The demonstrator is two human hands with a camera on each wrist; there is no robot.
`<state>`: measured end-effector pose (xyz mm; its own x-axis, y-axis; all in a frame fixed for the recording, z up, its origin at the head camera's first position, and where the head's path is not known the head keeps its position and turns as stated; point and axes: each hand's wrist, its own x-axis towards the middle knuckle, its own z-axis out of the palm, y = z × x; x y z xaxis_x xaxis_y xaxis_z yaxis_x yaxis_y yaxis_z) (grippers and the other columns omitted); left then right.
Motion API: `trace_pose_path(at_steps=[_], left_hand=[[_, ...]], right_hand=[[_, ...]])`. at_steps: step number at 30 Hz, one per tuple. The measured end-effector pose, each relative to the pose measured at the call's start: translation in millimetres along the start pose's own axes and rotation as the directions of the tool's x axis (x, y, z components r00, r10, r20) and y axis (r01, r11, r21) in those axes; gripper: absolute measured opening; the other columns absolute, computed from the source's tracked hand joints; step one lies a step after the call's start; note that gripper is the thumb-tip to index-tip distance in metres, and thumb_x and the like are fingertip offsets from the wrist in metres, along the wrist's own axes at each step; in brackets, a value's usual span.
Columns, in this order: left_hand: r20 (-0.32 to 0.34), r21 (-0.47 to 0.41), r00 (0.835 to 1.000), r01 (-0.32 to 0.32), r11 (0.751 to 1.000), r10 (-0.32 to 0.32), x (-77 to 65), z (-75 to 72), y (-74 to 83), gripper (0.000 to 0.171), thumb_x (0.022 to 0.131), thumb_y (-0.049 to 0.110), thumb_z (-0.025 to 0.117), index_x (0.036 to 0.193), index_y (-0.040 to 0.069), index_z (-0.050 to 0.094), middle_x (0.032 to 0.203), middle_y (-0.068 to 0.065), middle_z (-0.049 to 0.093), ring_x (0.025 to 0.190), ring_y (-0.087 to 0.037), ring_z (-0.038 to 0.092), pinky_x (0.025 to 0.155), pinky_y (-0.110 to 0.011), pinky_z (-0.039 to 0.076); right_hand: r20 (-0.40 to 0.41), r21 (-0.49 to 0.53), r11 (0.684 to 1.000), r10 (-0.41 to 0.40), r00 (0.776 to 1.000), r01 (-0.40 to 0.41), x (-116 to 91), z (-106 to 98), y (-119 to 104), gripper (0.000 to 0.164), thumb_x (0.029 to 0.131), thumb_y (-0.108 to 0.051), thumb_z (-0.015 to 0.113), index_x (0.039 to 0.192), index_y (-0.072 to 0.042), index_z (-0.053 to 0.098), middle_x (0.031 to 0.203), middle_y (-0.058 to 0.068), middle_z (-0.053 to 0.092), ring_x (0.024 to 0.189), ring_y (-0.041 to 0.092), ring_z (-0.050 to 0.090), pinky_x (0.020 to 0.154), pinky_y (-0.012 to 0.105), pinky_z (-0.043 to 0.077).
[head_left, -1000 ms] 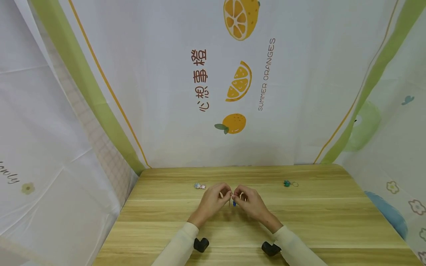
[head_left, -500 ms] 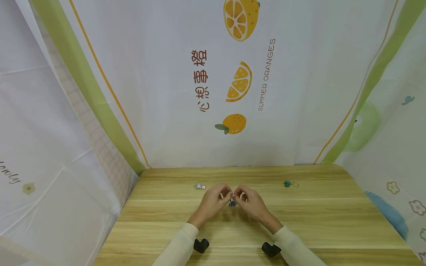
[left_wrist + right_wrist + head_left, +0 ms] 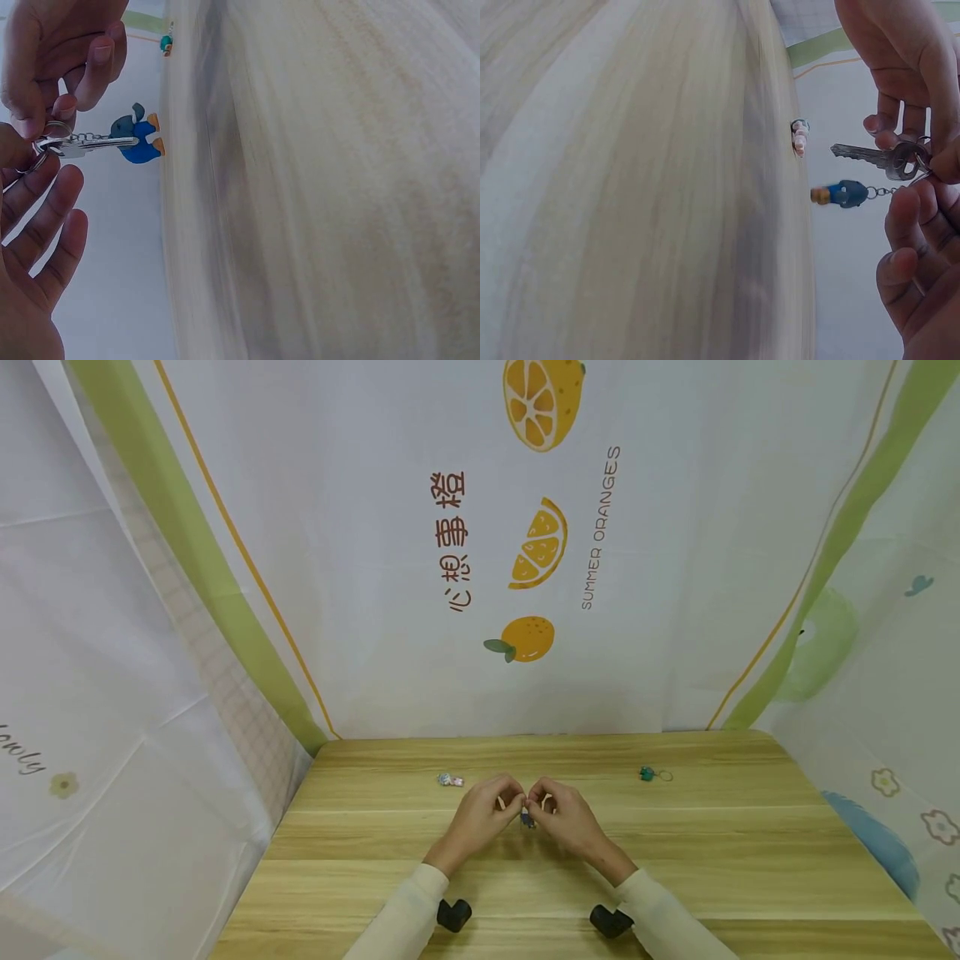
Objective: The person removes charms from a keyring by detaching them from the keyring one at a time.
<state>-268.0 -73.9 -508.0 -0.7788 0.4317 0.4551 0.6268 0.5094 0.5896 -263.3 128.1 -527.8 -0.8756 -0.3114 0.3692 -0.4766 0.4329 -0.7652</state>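
My left hand [image 3: 480, 817] and right hand [image 3: 567, 820] meet fingertip to fingertip above the wooden table. Both pinch a metal split key ring [image 3: 921, 163] between thumb and fingers. From it hangs a silver key [image 3: 870, 157], its toothed blade pointing down. Beside the key, a short chain carries a small blue figure charm [image 3: 139, 136] with orange feet, just over the tabletop in the left wrist view. In the head view the charm [image 3: 528, 818] shows small and dark under the fingertips. Fingers partly hide the ring.
A green charm with a ring [image 3: 649, 774] lies at the back right of the wooden table [image 3: 720, 852]. Left of the hands lies a pale pink and white figure charm [image 3: 450, 780]. Black blocks [image 3: 453, 914] sit by the sleeves. A printed white curtain [image 3: 375, 610] hangs behind.
The blue charm has swung and turned beneath the fingertips, showing differently in each frame. Both hands stay nearly in place, still pinching the ring.
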Motion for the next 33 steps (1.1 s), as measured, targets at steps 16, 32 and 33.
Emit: trace_pose_path(at_steps=[16,32,33], left_hand=[[-0.002,0.033,1.0,0.015,0.999,-0.015,-0.3,-0.5,1.7,0.005,0.105,0.014,0.069,0.101,0.014,0.073,0.091,0.003,0.073,0.08,-0.007,0.065,0.07,-0.02,0.054],[-0.039,0.042,0.999,0.021,0.999,-0.019,1.2,-0.8,-1.8,0.005,0.104,0.014,0.07,0.1,0.015,0.073,0.087,0.004,0.071,0.078,-0.005,0.063,0.068,-0.019,0.053],[-0.04,0.041,0.999,0.019,0.999,-0.017,1.3,-0.8,-2.0,0.005,0.104,0.014,0.07,0.1,0.015,0.072,0.087,0.004,0.071,0.078,-0.004,0.063,0.068,-0.019,0.053]], right_hand=[[0.001,0.027,0.999,-0.035,0.999,0.035,0.1,0.3,-0.5,0.011,0.104,-0.012,0.07,0.094,-0.016,0.067,0.084,-0.004,0.065,0.059,0.0,0.049,0.051,0.021,0.044],[0.018,0.112,0.993,-0.043,0.999,0.041,-1.4,0.4,4.2,0.01,0.105,-0.01,0.068,0.095,-0.014,0.067,0.086,0.003,0.065,0.054,0.001,0.049,0.047,0.022,0.043],[0.019,0.112,0.993,-0.043,0.999,0.04,-1.5,0.3,4.1,0.01,0.105,-0.011,0.068,0.095,-0.014,0.067,0.086,0.003,0.065,0.054,0.001,0.049,0.047,0.022,0.043]])
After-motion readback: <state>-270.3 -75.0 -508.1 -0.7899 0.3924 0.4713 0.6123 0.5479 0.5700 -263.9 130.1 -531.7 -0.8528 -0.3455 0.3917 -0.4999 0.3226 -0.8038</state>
